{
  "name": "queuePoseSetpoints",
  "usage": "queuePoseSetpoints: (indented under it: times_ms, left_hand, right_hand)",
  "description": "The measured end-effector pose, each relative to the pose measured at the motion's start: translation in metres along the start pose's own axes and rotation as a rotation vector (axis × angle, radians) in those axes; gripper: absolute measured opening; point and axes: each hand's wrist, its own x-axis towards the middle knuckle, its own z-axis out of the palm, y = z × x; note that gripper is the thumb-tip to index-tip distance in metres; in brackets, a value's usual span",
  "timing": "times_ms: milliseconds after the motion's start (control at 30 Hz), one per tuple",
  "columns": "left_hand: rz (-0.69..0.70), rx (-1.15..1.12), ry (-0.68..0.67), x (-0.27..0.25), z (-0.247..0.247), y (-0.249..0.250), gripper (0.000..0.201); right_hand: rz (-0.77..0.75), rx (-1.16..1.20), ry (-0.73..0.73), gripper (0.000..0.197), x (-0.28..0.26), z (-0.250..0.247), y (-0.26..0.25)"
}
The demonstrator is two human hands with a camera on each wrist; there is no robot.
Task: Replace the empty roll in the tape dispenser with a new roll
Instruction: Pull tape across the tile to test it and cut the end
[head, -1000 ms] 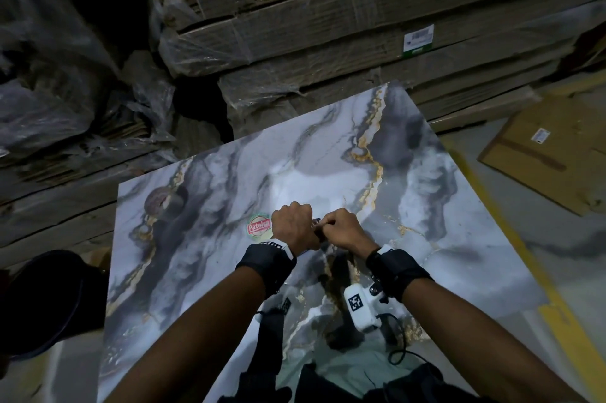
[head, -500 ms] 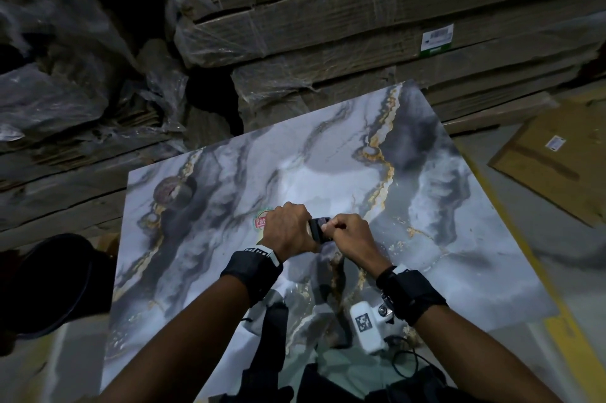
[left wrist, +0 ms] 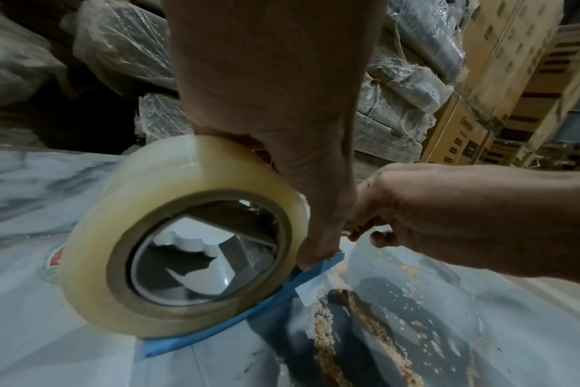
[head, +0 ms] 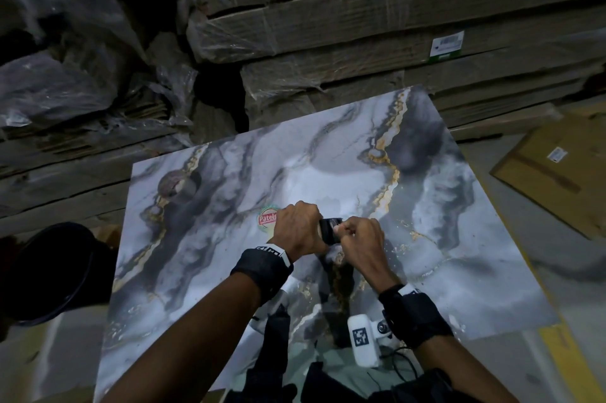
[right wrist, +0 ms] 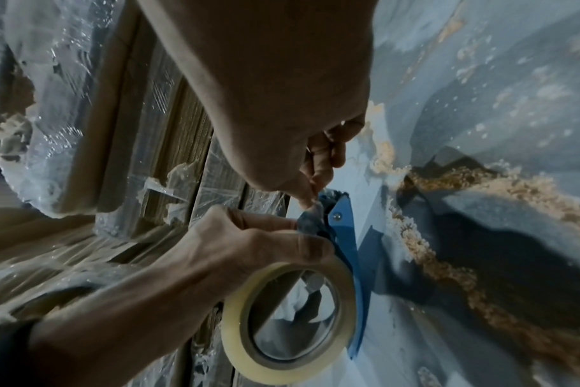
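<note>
Both hands pinch a tape dispenser on marbled tabletop amid wrapped cardboard stacks.

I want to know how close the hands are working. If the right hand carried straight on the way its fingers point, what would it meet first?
Probably the blue tape dispenser: the right hand already pinches at its front end, with the left hand just beyond, gripping the tape roll.

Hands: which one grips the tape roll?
The left hand, wrapped over the clear roll on the blue dispenser. The right hand only pinches at the dispenser's front end, off the roll.
</note>
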Motion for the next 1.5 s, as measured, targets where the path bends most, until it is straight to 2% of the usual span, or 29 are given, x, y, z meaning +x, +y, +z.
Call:
queuePoseSetpoints:
  times_ms: [200,333,567,733,833,933,1100,1500]
  left_hand:
    - [0.037,-0.011,0.001,0.0,-0.003,-0.001,0.042]
    - [0.069,-0.041,0.007,0.0,-0.004,0.001,0.042]
    - [0.234,-0.082,0.094,-0.005,0.005,-0.004,0.05]
    - [0.207,-0.161,0.091,-0.005,-0.002,0.005,0.037]
    - [0.192,-0.175,0.083,-0.005,0.002,0.005,0.031]
    - [0.173,-0.19,0.087,-0.005,0.006,0.006,0.038]
    - [0.194,-0.148,0.106,-0.004,0.006,0.005,0.038]
    - [0.258,-0.148,0.133,-0.004,0.007,0.0,0.055]
  right_hand:
    - [-0.005,0.059,0.053,0.025,-0.005,-0.008,-0.004]
    - [-0.005,0.061,0.077,0.018,-0.008,-0.015,-0.005]
    - [-0.061,0.015,0.106,0.014,-0.018,-0.025,-0.017]
    - [-0.055,-0.027,0.085,0.015,-0.019,-0.023,-0.025]
    - [-0.027,-0.041,0.071,0.024,-0.018,-0.025,-0.027]
    - [-0.045,-0.084,0.076,0.025,-0.016,-0.023,-0.025]
    - [-0.041,-0.076,0.077,0.014,-0.016,-0.026,-0.019]
    - [-0.011,0.097,0.152,0.016,-0.03,-0.034,-0.008]
